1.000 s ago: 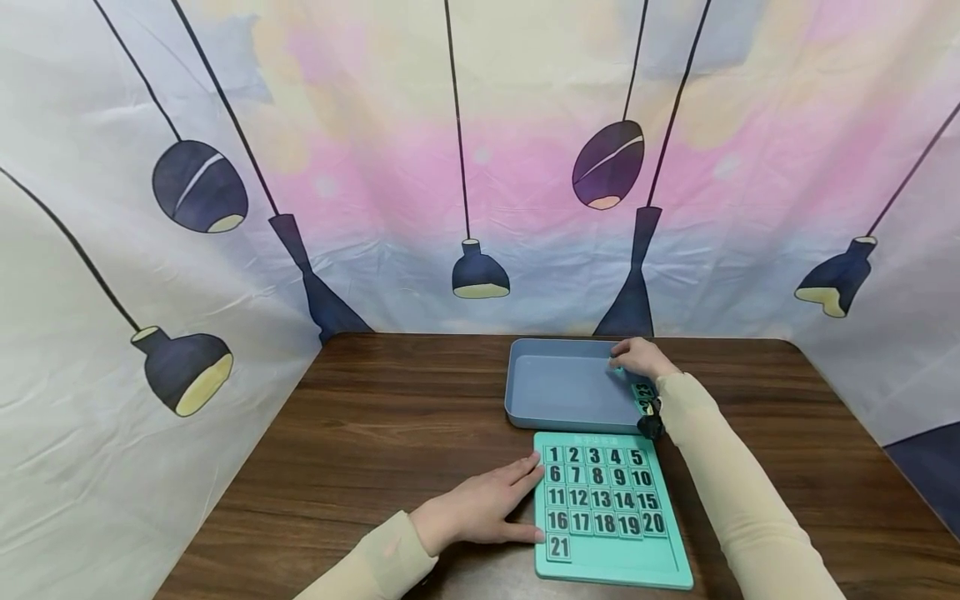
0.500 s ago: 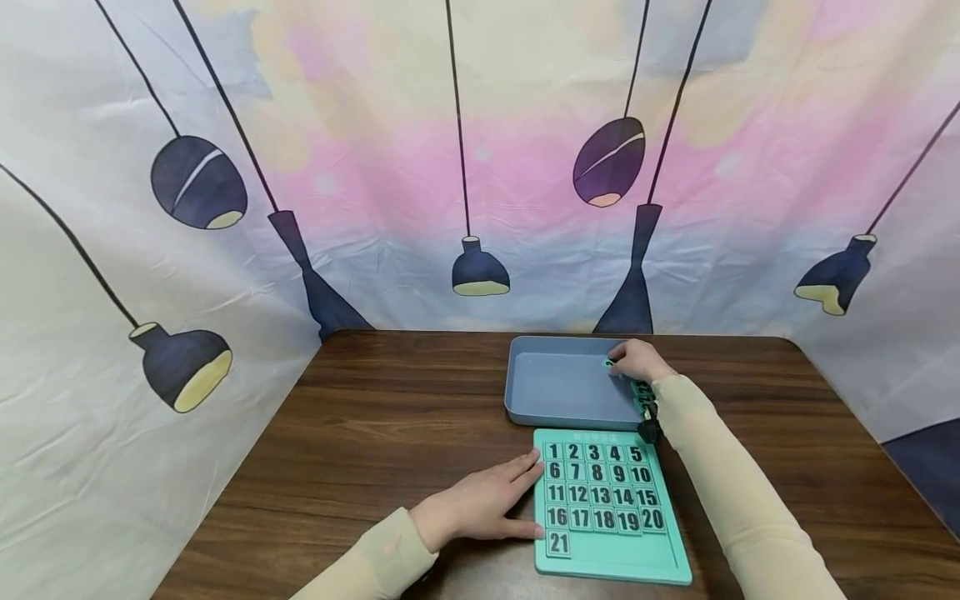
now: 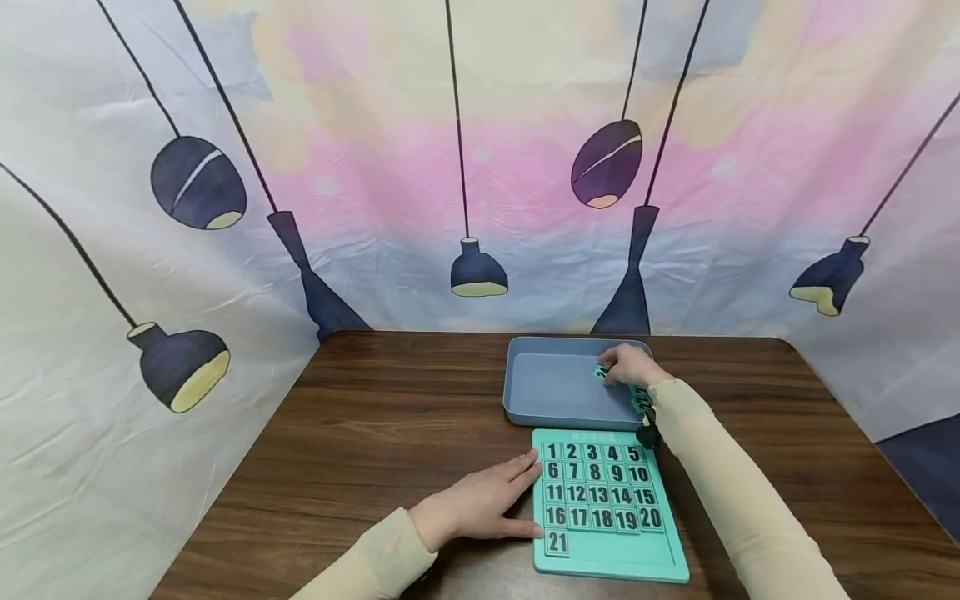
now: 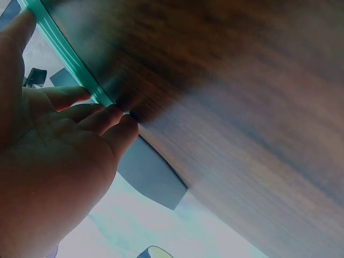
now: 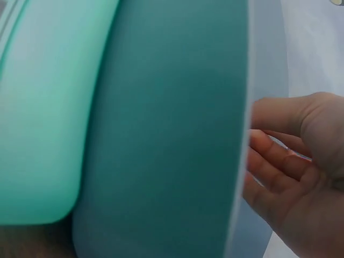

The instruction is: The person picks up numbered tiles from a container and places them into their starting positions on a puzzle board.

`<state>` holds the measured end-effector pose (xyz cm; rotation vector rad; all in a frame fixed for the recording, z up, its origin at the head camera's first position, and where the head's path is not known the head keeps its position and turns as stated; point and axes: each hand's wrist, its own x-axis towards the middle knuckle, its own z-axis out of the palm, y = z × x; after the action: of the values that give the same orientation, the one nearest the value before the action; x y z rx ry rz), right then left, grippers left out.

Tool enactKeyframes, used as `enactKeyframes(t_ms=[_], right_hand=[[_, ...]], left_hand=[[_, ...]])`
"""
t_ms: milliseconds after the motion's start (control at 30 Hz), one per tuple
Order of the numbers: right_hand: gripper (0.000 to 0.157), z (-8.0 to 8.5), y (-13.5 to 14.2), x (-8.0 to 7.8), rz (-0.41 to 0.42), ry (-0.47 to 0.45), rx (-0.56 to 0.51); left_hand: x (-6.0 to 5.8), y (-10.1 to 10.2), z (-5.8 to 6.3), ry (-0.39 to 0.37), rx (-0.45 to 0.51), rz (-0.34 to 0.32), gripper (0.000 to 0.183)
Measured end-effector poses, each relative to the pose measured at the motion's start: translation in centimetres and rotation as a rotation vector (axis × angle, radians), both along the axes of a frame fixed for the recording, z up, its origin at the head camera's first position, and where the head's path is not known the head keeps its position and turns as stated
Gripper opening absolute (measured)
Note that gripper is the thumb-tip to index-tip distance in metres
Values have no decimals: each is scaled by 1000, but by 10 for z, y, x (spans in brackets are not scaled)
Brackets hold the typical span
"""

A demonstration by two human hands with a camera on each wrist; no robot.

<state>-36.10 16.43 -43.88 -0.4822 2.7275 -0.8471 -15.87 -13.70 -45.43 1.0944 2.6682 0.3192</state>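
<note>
A mint-green number board (image 3: 622,557) lies on the table, its top four rows filled with tiles from 1 to 20 and tile 21 (image 3: 557,543) at the left of the fifth row. Along the board's left edge my left hand (image 3: 483,500) rests with fingers and thumb spread; the left wrist view shows those fingertips (image 4: 129,123) right at the green edge. Over the right part of the blue-grey tray (image 3: 555,417), my right hand (image 3: 632,364) pinches a small number tile (image 3: 601,372). The tray wall hides its fingertips in the right wrist view.
More number tiles (image 3: 641,397) lie at the tray's right side, partly behind the right wrist. The tray stands just beyond the board on the brown wooden table (image 3: 390,417). A patterned cloth (image 3: 397,283) hangs behind the table.
My right hand has moved slightly left in the tray, and the tile at its fingertips has come along and shows more of its face. My left hand stays at the board's edge.
</note>
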Motion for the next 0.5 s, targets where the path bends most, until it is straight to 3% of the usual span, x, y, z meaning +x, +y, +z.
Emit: enactKeyframes(t_ms=[200, 500], right_hand=[[50, 4, -2, 3, 45, -20, 23], [30, 4, -5, 8, 39, -16, 28]], left_hand=[[0, 0, 0, -6, -3, 0, 87], [0, 1, -3, -19, 4, 2, 87]])
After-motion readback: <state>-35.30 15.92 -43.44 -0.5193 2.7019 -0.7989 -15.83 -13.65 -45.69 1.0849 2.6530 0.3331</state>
